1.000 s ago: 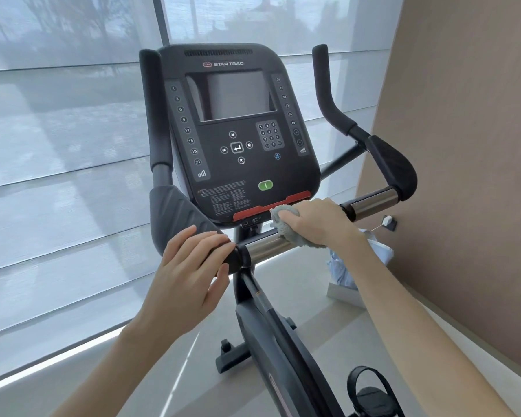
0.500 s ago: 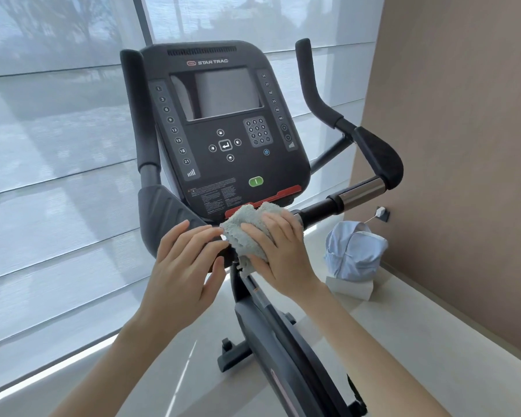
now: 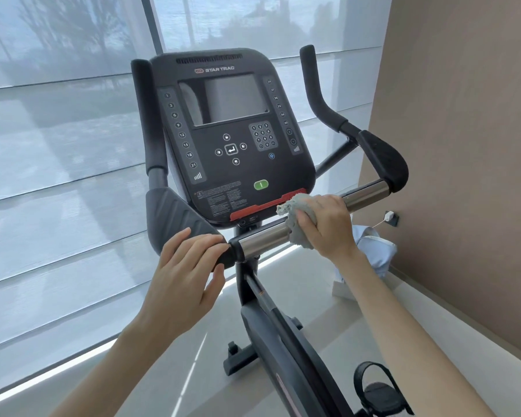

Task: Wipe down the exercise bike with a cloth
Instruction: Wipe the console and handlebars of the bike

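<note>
A black exercise bike (image 3: 232,136) with a console screen stands in front of me. Its handlebar (image 3: 262,237) is a silver metal tube running under the console from lower left to upper right. My right hand (image 3: 328,225) grips a grey-green cloth (image 3: 295,212) wrapped round the middle of that bar. My left hand (image 3: 187,272) rests on the black grip at the bar's left end, fingers curled over it and the thumb below. The bike's seat is out of view.
A shaded window fills the left and back. A brown wall (image 3: 463,176) runs along the right with a plugged-in socket (image 3: 391,217). A pale blue bundle (image 3: 373,251) sits on a white box on the floor below my right arm. A pedal with strap (image 3: 376,389) shows at bottom right.
My right hand slid the cloth left along the bar to my left hand, then back right to the bar's middle. My left hand stayed on the grip.
</note>
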`<control>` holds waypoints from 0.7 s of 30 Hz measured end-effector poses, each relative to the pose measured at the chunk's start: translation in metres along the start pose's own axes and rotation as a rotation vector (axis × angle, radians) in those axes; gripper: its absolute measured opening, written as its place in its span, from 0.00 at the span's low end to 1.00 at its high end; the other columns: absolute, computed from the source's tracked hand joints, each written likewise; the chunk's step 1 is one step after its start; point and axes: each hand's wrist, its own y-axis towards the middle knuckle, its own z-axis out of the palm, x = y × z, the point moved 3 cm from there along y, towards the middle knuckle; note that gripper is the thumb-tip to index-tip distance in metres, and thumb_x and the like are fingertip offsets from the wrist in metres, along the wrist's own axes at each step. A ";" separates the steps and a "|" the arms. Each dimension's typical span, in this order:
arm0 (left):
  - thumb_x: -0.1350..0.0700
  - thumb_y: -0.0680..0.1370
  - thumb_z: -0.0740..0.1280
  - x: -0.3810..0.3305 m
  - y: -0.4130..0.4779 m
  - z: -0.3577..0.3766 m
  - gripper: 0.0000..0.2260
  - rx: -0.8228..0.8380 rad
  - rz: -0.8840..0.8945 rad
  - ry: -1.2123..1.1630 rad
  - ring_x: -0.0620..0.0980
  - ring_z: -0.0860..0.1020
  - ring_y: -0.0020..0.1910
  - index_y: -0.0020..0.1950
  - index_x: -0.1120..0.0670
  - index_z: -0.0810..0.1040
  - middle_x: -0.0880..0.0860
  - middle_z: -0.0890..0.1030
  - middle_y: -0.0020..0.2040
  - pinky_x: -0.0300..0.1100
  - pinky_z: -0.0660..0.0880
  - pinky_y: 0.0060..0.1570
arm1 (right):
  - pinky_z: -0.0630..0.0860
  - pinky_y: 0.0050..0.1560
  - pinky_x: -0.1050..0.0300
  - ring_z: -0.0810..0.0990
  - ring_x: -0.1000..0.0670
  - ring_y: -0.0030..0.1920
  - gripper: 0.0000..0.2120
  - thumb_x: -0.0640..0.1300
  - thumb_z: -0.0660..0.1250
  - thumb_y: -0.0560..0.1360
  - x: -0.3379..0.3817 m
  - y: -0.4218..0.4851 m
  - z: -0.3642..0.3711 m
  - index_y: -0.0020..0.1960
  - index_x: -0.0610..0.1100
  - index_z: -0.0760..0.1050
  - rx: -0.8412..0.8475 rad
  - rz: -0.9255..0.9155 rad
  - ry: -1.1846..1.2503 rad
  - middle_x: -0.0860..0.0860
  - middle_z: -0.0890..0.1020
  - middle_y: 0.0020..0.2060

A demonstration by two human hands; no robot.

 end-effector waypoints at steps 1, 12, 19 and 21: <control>0.58 0.77 0.62 0.001 -0.001 0.000 0.11 0.002 -0.008 0.005 0.52 0.77 0.55 0.55 0.59 0.80 0.54 0.80 0.55 0.53 0.65 0.67 | 0.72 0.47 0.50 0.77 0.44 0.35 0.19 0.52 0.55 0.76 0.003 0.006 -0.001 0.41 0.41 0.80 0.065 0.030 -0.020 0.46 0.80 0.33; 0.56 0.78 0.60 0.010 -0.020 -0.008 0.13 -0.002 -0.096 0.010 0.51 0.76 0.57 0.57 0.60 0.80 0.54 0.80 0.56 0.55 0.67 0.66 | 0.72 0.49 0.52 0.78 0.47 0.40 0.23 0.60 0.48 0.78 0.038 0.033 0.010 0.49 0.51 0.79 0.626 0.091 -0.123 0.53 0.80 0.35; 0.56 0.79 0.60 0.012 -0.025 -0.014 0.14 -0.032 -0.107 -0.007 0.53 0.75 0.60 0.59 0.61 0.79 0.56 0.79 0.59 0.55 0.66 0.67 | 0.69 0.48 0.54 0.78 0.51 0.40 0.24 0.58 0.47 0.79 0.115 0.013 0.019 0.49 0.50 0.79 0.460 -0.154 -0.160 0.54 0.82 0.40; 0.56 0.79 0.60 0.011 -0.023 -0.014 0.15 -0.039 -0.104 -0.017 0.53 0.74 0.61 0.60 0.61 0.78 0.56 0.79 0.60 0.54 0.65 0.68 | 0.71 0.46 0.54 0.79 0.49 0.39 0.24 0.57 0.49 0.79 0.122 0.001 0.016 0.47 0.46 0.80 0.333 -0.163 -0.123 0.51 0.82 0.38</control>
